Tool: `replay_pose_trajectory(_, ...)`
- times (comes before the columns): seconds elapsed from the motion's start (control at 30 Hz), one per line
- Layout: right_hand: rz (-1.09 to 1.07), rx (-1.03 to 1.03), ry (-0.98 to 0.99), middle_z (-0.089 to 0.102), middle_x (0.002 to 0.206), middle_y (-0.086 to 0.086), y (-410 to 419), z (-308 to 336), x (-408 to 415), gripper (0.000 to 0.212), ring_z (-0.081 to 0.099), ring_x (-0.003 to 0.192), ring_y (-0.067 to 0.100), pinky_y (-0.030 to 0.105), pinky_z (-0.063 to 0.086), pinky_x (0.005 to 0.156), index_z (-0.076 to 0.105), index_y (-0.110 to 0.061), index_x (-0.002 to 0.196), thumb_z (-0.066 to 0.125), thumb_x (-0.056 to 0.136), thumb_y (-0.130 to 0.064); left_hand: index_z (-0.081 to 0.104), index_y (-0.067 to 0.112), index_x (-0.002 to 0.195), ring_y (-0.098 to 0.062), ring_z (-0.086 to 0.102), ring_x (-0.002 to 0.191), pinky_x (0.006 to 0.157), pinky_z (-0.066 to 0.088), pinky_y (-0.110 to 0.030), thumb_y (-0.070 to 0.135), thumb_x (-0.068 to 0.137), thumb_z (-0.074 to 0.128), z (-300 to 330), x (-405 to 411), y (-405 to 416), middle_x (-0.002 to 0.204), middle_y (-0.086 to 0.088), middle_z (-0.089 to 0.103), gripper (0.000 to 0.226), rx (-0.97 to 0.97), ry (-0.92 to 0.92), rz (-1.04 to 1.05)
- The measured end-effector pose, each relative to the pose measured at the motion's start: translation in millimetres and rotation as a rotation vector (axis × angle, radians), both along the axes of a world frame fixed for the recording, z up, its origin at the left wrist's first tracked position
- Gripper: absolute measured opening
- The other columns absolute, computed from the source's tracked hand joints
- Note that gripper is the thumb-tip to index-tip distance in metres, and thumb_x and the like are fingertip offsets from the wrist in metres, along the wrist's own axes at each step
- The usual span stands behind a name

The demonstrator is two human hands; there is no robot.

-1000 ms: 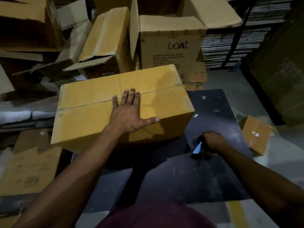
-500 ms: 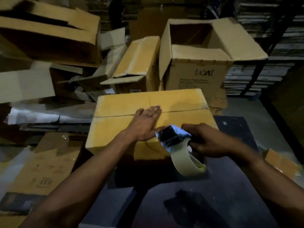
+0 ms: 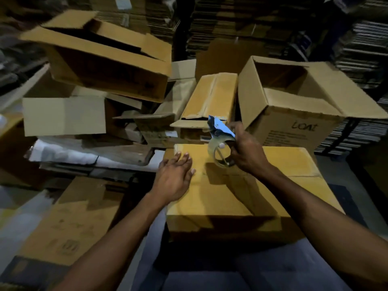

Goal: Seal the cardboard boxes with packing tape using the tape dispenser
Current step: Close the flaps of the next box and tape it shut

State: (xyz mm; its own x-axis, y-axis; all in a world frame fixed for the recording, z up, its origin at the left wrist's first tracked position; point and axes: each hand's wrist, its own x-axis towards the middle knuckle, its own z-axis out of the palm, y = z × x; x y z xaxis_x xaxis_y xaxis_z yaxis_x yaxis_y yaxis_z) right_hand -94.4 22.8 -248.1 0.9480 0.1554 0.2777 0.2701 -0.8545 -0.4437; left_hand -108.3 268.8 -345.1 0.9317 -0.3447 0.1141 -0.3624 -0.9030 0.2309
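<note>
Stacks (image 3: 241, 24): flattened cardboard is filling the far background, dim and blurred.

Pile (image 3: 100, 66): empty cartons are lying tilted and heaped at the far left, flaps hanging loose.

Open box (image 3: 294, 122): is standing at the far right, flaps up, dark lettering on its near wall, just behind the closed box.

Box (image 3: 262, 196): closed yellow-brown carton is sitting at centre on a dark platform (image 3: 210, 278), its flap seam running left to right across the top. No tape is showing on the seam.

Narrow box (image 3: 212, 97): is standing between the pile and the open box, beyond the closed box's far edge.

Left hand (image 3: 174, 179): is lying flat, palm down, fingers together, on the box's left edge near its far left corner; it is gripping nothing.

Right hand (image 3: 245, 150): is closed around the dispenser's handle, hovering over the far edge of the box top.

Dispenser (image 3: 220, 139): blue head is pointing up and away, the pale tape roll (image 3: 220, 154) is hanging beneath it, just left of the holding fingers; whether the roll is touching the box cannot be told.
</note>
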Motion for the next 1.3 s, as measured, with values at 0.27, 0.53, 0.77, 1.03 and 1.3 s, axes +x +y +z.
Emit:
replay_pose_trajectory(0.27, 0.090, -0.240, -0.007, 0.053, 0.121, 0.007, 9.9, -29.3, -14.2, 0.080, 0.056, 0.096, 0.027, 0.035, 0.044, 0.053, 0.034, -0.031, 0.147, 0.075, 0.082, -0.013, 0.068, 0.028, 0.133, -0.017, 0.042, 0.149, 0.105, 0.041, -0.045, 0.042, 0.101, 0.039, -9.2, 2.8, -6.4, 0.153, 0.005, 0.056, 0.046, -0.138, -0.090, 0.075)
replay_pose_trajectory(0.53, 0.140, -0.338, -0.035, 0.051, 0.121, 0.013, 15.8, -32.0, -20.0, 0.068, 0.052, 0.100, 0.029, 0.029, 0.036, 0.052, 0.033, -0.027, 0.148, 0.063, 0.088, -0.035, 0.075, 0.020, 0.117, -0.021, 0.073, 0.104, 0.088, 0.057, -0.046, 0.037, 0.106, 0.042, -10.5, 0.1, 1.7, 0.108, -0.002, 0.078, 0.039, -0.586, -0.183, 0.186)
replay_pose_trajectory(0.77, 0.157, -0.308, 0.001, 0.050, 0.119, 0.013, 15.8, -28.6, -24.8, 0.068, 0.051, 0.100, 0.028, 0.043, 0.052, 0.052, 0.031, -0.028, 0.148, 0.044, 0.085, -0.049, 0.074, 0.003, 0.096, -0.019, 0.056, 0.048, 0.041, 0.036, -0.024, 0.052, 0.105, 0.054, 48.6, -3.1, -7.1, 0.093, -0.013, 0.080, 0.054, -1.499, 0.581, 0.578)
replay_pose_trajectory(1.03, 0.175, -0.378, -0.029, 0.049, 0.122, 0.016, 21.3, -25.9, -29.9, 0.071, 0.049, 0.101, 0.028, 0.027, 0.035, 0.050, 0.036, -0.021, 0.148, 0.048, 0.083, -0.045, 0.074, 0.010, 0.111, -0.008, 0.041, 0.044, 0.035, 0.023, -0.020, 0.044, 0.097, 0.067, 63.0, 1.7, -10.1, 0.089, -0.006, 0.078, 0.038, -1.454, 1.019, 0.609)
replay_pose_trajectory(1.3, 0.212, -0.557, -0.009, 0.048, 0.122, 0.018, 30.6, -16.8, -25.3, 0.074, 0.052, 0.095, 0.030, 0.034, 0.040, 0.058, 0.026, -0.028, 0.158, 0.046, 0.091, -0.051, 0.069, 0.008, 0.087, -0.015, 0.051, 0.044, 0.044, 0.036, -0.025, 0.015, 0.100, 0.069, 52.7, 10.3, 0.3, 0.074, -0.007, 0.073, 0.015, -1.292, 0.626, 0.634)
